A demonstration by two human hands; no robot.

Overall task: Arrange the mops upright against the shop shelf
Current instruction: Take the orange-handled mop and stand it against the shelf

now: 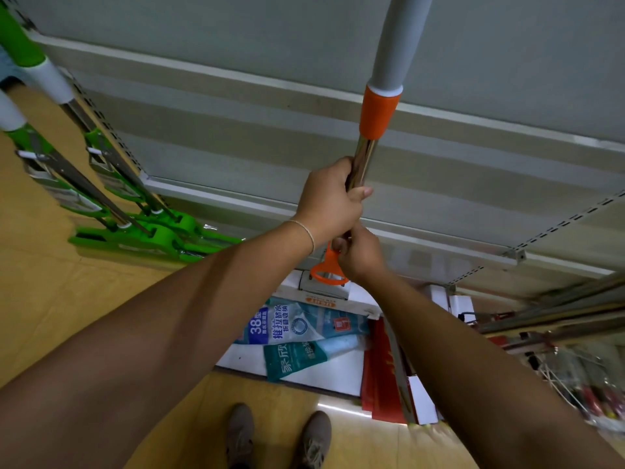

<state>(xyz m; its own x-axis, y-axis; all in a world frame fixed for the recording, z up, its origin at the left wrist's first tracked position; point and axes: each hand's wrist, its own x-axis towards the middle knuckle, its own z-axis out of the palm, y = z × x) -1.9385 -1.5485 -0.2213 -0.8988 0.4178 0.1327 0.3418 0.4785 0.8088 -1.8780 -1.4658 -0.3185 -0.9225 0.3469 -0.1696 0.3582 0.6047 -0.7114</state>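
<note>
An orange-and-grey mop stands nearly upright in front of the grey shop shelf. Its shaft is chrome below an orange collar and grey above. My left hand grips the chrome shaft just under the collar. My right hand holds the shaft lower down, beside the mop's orange pull handle. The mop's head is hidden behind my arms. Two green mops lean upright against the shelf at the left, their green heads on the floor.
Packaged mop refills and white boxes lie on the floor below my hands, with red packs to their right. Metal poles stick in from the right. My shoes stand on the yellow wood floor.
</note>
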